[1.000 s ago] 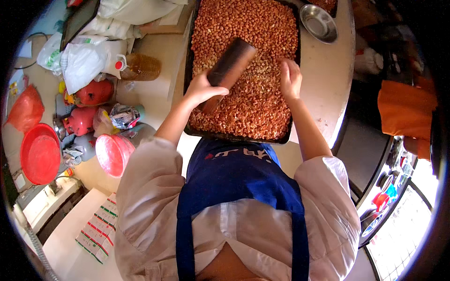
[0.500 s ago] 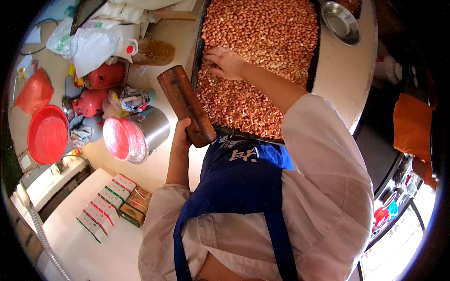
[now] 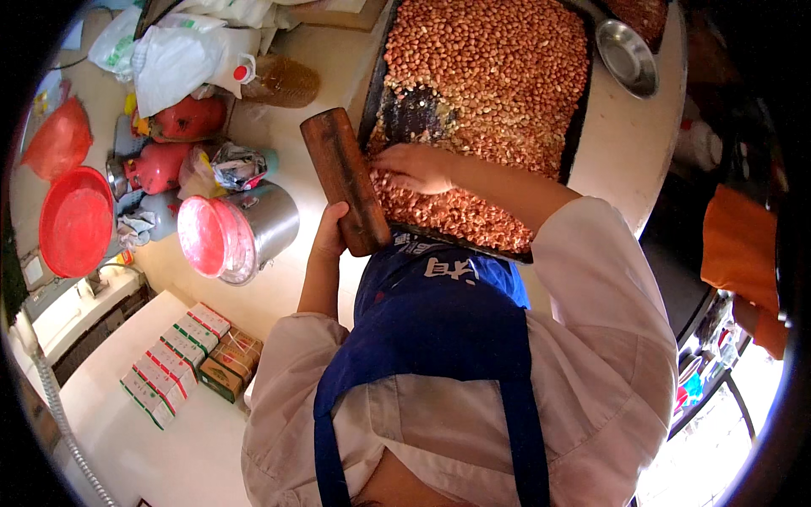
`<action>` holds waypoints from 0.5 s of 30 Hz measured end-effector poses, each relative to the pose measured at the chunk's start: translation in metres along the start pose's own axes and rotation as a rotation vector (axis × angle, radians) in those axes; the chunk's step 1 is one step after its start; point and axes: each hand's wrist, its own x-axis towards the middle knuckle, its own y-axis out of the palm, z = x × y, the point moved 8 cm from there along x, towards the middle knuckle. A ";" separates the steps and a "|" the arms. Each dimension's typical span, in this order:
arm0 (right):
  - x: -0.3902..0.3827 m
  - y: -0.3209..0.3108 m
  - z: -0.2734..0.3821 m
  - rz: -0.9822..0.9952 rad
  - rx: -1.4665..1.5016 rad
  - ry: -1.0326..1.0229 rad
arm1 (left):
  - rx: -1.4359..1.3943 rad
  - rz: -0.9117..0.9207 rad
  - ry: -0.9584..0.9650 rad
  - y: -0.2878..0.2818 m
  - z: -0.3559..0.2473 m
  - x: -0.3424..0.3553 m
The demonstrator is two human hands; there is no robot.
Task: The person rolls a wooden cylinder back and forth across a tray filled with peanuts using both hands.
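Note:
A dark shallow tray (image 3: 412,117) holds reddish-brown peanuts: whole ones (image 3: 490,42) at the far side, broken ones (image 3: 481,221) at the near side. My right hand (image 3: 416,167) lies low over the broken peanuts by the tray's left edge, fingers stretched out and palm down. A patch of dark tray bottom shows just beyond it. In my left hand (image 3: 333,230) is a thick wooden roller (image 3: 345,179), gripped near its lower end and tilted beside the tray's near left corner. Part of that hand is hidden behind the wood.
Right of the tray sits a round metal bowl (image 3: 627,59). To the left are a steel pot (image 3: 272,226) with a red basin (image 3: 203,235) at its mouth, another red basin (image 3: 76,221), and a jug of yellowish oil (image 3: 285,82). Small boxes (image 3: 176,363) lie at the lower left.
My right hand has drawn nearer to me across the tray, and a bare dark patch has opened among the peanuts behind it. The roller stays in my left hand.

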 end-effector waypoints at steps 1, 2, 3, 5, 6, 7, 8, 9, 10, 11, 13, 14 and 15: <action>0.000 0.008 0.005 0.010 -0.006 -0.026 | -0.001 -0.001 -0.004 0.001 -0.001 -0.001; -0.004 0.013 0.009 0.023 -0.010 -0.052 | -0.004 -0.002 -0.010 0.003 -0.002 -0.003; -0.008 0.002 0.022 0.066 -0.015 -0.069 | -0.010 -0.013 -0.011 0.002 -0.002 -0.006; -0.021 -0.025 -0.007 0.032 -0.062 0.126 | -0.026 -0.019 -0.003 0.003 -0.002 -0.007; -0.030 -0.040 -0.028 0.013 -0.084 0.217 | -0.031 -0.028 0.004 0.003 -0.002 -0.007; -0.041 -0.059 -0.042 0.007 -0.161 0.224 | -0.027 -0.023 0.017 0.003 -0.003 -0.006; -0.052 -0.072 -0.059 0.001 -0.229 0.231 | -0.023 -0.023 0.024 0.003 -0.003 -0.006; -0.062 -0.080 -0.073 -0.017 -0.273 0.215 | -0.016 -0.019 0.027 0.004 -0.004 -0.006; -0.073 -0.084 -0.085 -0.036 -0.313 0.200 | -0.016 -0.029 0.016 0.002 -0.002 -0.006; -0.077 -0.086 -0.088 -0.056 -0.354 0.182 | -0.016 -0.039 0.008 -0.002 -0.001 -0.006; -0.082 -0.076 -0.086 -0.092 -0.238 0.141 | -0.007 -0.056 -0.005 -0.006 0.000 -0.005; -0.085 -0.071 -0.081 -0.109 -0.181 0.123 | 0.001 -0.061 -0.011 -0.007 0.000 -0.005; -0.090 -0.063 -0.076 -0.099 -0.106 0.114 | 0.009 -0.064 -0.018 -0.008 0.000 -0.005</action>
